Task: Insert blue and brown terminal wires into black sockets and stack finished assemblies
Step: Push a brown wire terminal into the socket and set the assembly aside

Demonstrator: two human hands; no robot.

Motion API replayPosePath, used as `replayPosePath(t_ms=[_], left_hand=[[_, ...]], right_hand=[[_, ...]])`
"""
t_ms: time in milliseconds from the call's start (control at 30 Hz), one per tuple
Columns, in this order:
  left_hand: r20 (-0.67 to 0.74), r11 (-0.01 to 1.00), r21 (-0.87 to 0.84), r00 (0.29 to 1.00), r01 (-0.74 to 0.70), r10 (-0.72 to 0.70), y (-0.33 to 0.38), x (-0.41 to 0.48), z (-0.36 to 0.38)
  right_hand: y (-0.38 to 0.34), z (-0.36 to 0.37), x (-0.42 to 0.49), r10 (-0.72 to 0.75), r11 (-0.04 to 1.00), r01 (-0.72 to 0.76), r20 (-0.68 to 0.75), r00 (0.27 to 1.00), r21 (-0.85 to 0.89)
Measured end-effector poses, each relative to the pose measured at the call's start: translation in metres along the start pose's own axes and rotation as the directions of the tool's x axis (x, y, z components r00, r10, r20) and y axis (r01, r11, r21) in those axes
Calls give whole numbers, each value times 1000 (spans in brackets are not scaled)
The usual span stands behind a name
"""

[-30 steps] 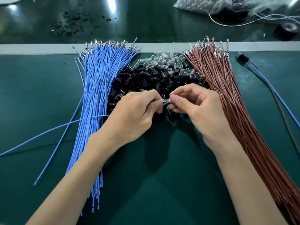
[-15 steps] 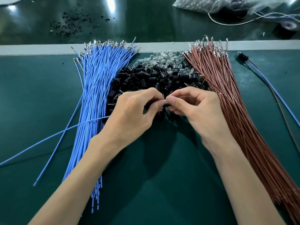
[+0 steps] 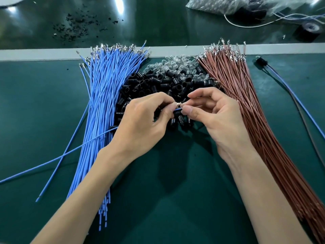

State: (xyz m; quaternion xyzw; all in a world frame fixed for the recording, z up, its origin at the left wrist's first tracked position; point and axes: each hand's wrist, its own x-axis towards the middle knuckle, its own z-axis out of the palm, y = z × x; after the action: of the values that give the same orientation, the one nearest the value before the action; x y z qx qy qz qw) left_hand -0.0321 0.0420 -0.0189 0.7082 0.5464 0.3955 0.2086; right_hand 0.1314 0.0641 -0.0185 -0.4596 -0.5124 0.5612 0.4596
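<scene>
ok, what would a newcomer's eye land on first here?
The two fanned bundles: blue wires on the left, brown wires on the right, with a heap of black sockets between them. At the centre, over that heap, the left hand pinches a single blue wire while the right hand pinches a black socket.

I saw the left hand [image 3: 140, 124] pinching a blue wire [image 3: 178, 109] near its terminal end, just beside a black socket [image 3: 177, 113] held by the right hand [image 3: 216, 118], above the socket pile [image 3: 149, 85] between the blue bundle [image 3: 105, 94] and the brown bundle [image 3: 246, 111].
</scene>
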Motion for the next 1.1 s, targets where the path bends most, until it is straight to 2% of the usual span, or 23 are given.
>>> replayPosePath(t_ms=[333,500,667,733,867,967,1100], left_hand=[[13,998,-54,999,44,-43,7,0,-6],[-48,1000,-18,999,-9,9,8,1,-4],[-97,987,136,991,-81,95,5,-1,1],[-95,988,132,991,-84,96,5,-1,2],[-63,999,35,997,-33,36,5,1,2],[5,997,-48,999,55,-54,6,1,1],[62,977,-111,982,184,-178,3,1,-1]], right_hand=[[-3,3,-5,-86,996,87,48,995,-10],[-1,3,-4,-100,995,101,33,994,-24],[1,5,-5,-152,985,155,37,988,-79],[2,5,-5,-151,984,153,31,988,-87],[4,2,-4,-151,984,150,-4,989,-91],[4,3,-4,-169,973,164,-17,985,-164],[-14,-7,6,-103,950,133,118,988,-282]])
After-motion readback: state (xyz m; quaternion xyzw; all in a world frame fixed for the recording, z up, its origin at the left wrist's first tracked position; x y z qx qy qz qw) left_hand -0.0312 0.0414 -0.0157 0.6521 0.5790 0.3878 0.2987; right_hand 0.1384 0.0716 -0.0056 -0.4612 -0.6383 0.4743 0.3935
